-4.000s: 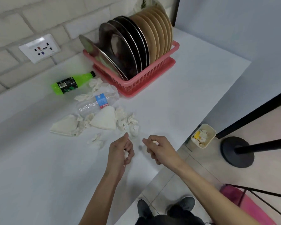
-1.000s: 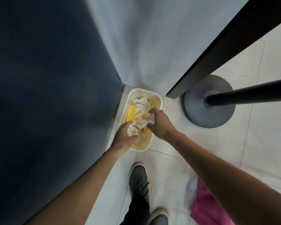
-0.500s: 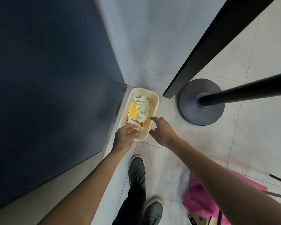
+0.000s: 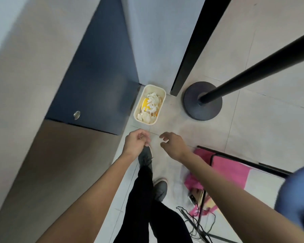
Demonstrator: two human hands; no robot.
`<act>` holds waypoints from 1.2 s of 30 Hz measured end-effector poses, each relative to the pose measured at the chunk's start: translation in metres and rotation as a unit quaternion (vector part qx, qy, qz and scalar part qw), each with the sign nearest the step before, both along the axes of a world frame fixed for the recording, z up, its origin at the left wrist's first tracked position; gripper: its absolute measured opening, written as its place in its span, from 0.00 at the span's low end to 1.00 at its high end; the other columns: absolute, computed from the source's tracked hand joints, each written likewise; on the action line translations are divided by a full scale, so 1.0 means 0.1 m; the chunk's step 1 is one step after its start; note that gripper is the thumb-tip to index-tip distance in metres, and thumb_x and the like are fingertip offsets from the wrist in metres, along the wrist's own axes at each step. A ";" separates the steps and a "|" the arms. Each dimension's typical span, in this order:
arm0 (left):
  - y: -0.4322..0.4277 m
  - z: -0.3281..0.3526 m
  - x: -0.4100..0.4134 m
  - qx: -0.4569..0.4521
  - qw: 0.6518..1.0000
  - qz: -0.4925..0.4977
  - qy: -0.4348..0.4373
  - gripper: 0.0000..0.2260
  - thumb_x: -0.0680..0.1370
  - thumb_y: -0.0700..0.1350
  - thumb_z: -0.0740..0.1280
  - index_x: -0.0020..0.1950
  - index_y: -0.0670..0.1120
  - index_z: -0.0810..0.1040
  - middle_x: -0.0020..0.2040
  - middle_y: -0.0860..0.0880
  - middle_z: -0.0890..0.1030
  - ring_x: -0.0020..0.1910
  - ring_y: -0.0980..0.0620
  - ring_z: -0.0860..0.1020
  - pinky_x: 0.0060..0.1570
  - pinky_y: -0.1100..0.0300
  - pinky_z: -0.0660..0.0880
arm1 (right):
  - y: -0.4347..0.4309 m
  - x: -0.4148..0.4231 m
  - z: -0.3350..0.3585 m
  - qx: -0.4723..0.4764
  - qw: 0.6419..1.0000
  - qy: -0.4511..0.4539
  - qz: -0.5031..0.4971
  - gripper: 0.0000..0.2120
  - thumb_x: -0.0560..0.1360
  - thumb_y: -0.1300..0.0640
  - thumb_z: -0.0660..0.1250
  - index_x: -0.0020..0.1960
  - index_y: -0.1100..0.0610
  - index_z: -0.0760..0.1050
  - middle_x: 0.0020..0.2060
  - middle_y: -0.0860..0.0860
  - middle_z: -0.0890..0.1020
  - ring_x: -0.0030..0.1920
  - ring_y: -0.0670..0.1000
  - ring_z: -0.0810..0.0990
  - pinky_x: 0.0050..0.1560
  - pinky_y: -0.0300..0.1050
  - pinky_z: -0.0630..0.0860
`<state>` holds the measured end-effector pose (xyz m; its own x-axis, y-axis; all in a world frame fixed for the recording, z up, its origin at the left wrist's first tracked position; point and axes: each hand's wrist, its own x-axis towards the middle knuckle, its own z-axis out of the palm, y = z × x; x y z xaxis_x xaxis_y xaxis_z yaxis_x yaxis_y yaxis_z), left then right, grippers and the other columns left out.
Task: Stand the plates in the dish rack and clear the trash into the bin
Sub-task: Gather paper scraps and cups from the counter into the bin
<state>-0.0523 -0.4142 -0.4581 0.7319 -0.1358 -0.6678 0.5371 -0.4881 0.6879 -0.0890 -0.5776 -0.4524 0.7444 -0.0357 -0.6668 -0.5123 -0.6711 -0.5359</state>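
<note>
**Both hands empty over the floor, bin ahead**

Nearest, at 6 o'clock, stand the person's black trousers (image 4: 142, 199) and two grey shoes (image 4: 160, 189) on the tiled floor (image 4: 253, 128). A pink bag (image 4: 193, 181) and loose black cables (image 4: 197, 218) lie at 4 o'clock.

Above the front shoe, the left hand (image 4: 136, 143) hangs with its fingers loosely curled and holds nothing. The right hand (image 4: 172, 144), just beside it, has its fingers apart and relaxed, also bare.

Further on, at 12 o'clock from the hands, the cream bin (image 4: 136, 111) sits on the floor against a dark blue cabinet (image 4: 98, 88). Crumpled white tissues (image 4: 153, 102) lie inside on something yellow (image 4: 145, 106). At 2 o'clock stands a round black post base (image 4: 203, 109).
</note>
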 end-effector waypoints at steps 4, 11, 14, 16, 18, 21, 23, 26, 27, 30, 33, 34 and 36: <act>0.26 0.60 -0.54 0.008 1.000 0.000 0.000 0.13 0.77 0.31 0.59 0.48 0.45 0.80 0.40 0.46 0.84 0.36 0.51 0.79 0.35 0.68 0.72 | 0.19 -0.44 0.65 0.002 1.000 -0.005 0.005 0.17 0.76 0.60 0.64 0.64 0.58 0.76 0.57 0.55 0.80 0.57 0.56 0.79 0.52 0.40 0.68; 0.89 1.60 -1.35 0.005 0.999 0.025 -0.036 0.12 0.78 0.30 0.60 0.50 0.42 0.79 0.43 0.41 0.83 0.36 0.51 0.77 0.32 0.73 0.70 | 0.80 -1.06 1.58 0.021 0.997 -0.040 0.062 0.15 0.75 0.61 0.64 0.62 0.57 0.77 0.53 0.54 0.81 0.51 0.53 0.80 0.49 0.39 0.69; 1.26 1.99 -1.69 0.017 0.996 0.033 -0.080 0.15 0.76 0.30 0.61 0.48 0.48 0.80 0.41 0.49 0.83 0.38 0.47 0.79 0.39 0.66 0.73 | 1.10 -1.30 1.95 0.027 0.989 -0.083 0.119 0.15 0.76 0.61 0.64 0.62 0.57 0.76 0.54 0.53 0.80 0.50 0.51 0.79 0.47 0.38 0.67; 1.53 2.26 -1.97 0.028 0.994 0.030 -0.103 0.14 0.77 0.33 0.63 0.49 0.51 0.80 0.42 0.53 0.84 0.39 0.50 0.81 0.44 0.59 0.77 | 1.33 -1.47 2.20 0.040 0.980 -0.107 0.162 0.15 0.76 0.62 0.64 0.62 0.57 0.76 0.54 0.53 0.79 0.51 0.51 0.79 0.48 0.38 0.68; 1.81 2.52 -2.25 0.034 0.990 0.040 -0.128 0.11 0.78 0.35 0.64 0.51 0.50 0.80 0.43 0.53 0.84 0.40 0.53 0.81 0.46 0.56 0.78 | 1.56 -1.63 2.42 0.052 0.967 -0.138 0.208 0.15 0.76 0.62 0.64 0.63 0.57 0.76 0.55 0.53 0.78 0.53 0.51 0.78 0.49 0.40 0.71; 2.22 2.90 -2.68 0.026 0.978 0.095 -0.183 0.09 0.79 0.35 0.65 0.54 0.46 0.81 0.44 0.52 0.84 0.41 0.54 0.81 0.45 0.56 0.77 | 1.95 -1.85 2.71 0.076 0.943 -0.187 0.266 0.14 0.76 0.62 0.65 0.62 0.56 0.76 0.55 0.51 0.78 0.53 0.48 0.77 0.47 0.33 0.69; 2.51 3.12 -2.98 0.024 0.968 0.143 -0.206 0.09 0.80 0.35 0.65 0.55 0.46 0.81 0.44 0.55 0.83 0.42 0.55 0.81 0.46 0.60 0.76 | 2.27 -1.97 2.90 0.093 0.929 -0.209 0.292 0.13 0.77 0.62 0.65 0.61 0.56 0.76 0.55 0.49 0.79 0.53 0.46 0.77 0.49 0.32 0.69; 2.95 3.35 -3.42 0.035 0.945 0.206 -0.250 0.10 0.80 0.36 0.65 0.55 0.49 0.81 0.44 0.56 0.84 0.44 0.56 0.81 0.46 0.63 0.76 | 2.78 -2.16 3.19 0.120 0.901 -0.259 0.326 0.12 0.77 0.62 0.66 0.60 0.55 0.77 0.52 0.47 0.79 0.51 0.42 0.76 0.49 0.27 0.68; 3.09 3.40 -3.55 0.038 0.938 0.222 -0.263 0.10 0.80 0.37 0.65 0.54 0.49 0.81 0.44 0.56 0.84 0.43 0.55 0.81 0.45 0.62 0.76 | 2.94 -2.22 3.27 0.128 0.892 -0.273 0.336 0.12 0.78 0.62 0.65 0.60 0.54 0.78 0.52 0.46 0.79 0.51 0.41 0.76 0.49 0.26 0.68; 3.52 3.54 -3.86 0.046 0.915 0.265 -0.301 0.09 0.80 0.39 0.64 0.51 0.52 0.81 0.42 0.56 0.84 0.41 0.55 0.81 0.42 0.62 0.76 | 3.39 -2.39 3.43 0.141 0.870 -0.300 0.366 0.11 0.78 0.62 0.64 0.59 0.53 0.78 0.51 0.44 0.79 0.51 0.40 0.76 0.49 0.25 0.67; 3.92 3.63 -4.02 0.066 0.899 0.290 -0.320 0.11 0.80 0.39 0.64 0.50 0.55 0.80 0.42 0.57 0.83 0.41 0.55 0.82 0.41 0.65 0.76 | 3.75 -2.50 3.50 0.151 0.859 -0.307 0.380 0.11 0.78 0.62 0.64 0.58 0.53 0.78 0.51 0.44 0.79 0.52 0.39 0.75 0.48 0.28 0.68; 4.05 3.64 -4.04 0.075 0.896 0.298 -0.322 0.12 0.80 0.38 0.64 0.50 0.54 0.80 0.42 0.57 0.83 0.42 0.55 0.82 0.41 0.67 0.76 | 3.85 -2.51 3.52 0.153 0.858 -0.306 0.384 0.11 0.78 0.62 0.64 0.58 0.53 0.78 0.51 0.44 0.79 0.52 0.38 0.75 0.48 0.27 0.68; 4.33 3.68 -4.04 0.095 0.885 0.315 -0.329 0.12 0.80 0.36 0.64 0.51 0.54 0.80 0.43 0.57 0.83 0.42 0.56 0.81 0.41 0.69 0.75 | 4.02 -2.51 3.56 0.153 0.854 -0.304 0.393 0.11 0.78 0.62 0.64 0.59 0.54 0.77 0.53 0.45 0.79 0.52 0.37 0.75 0.48 0.25 0.67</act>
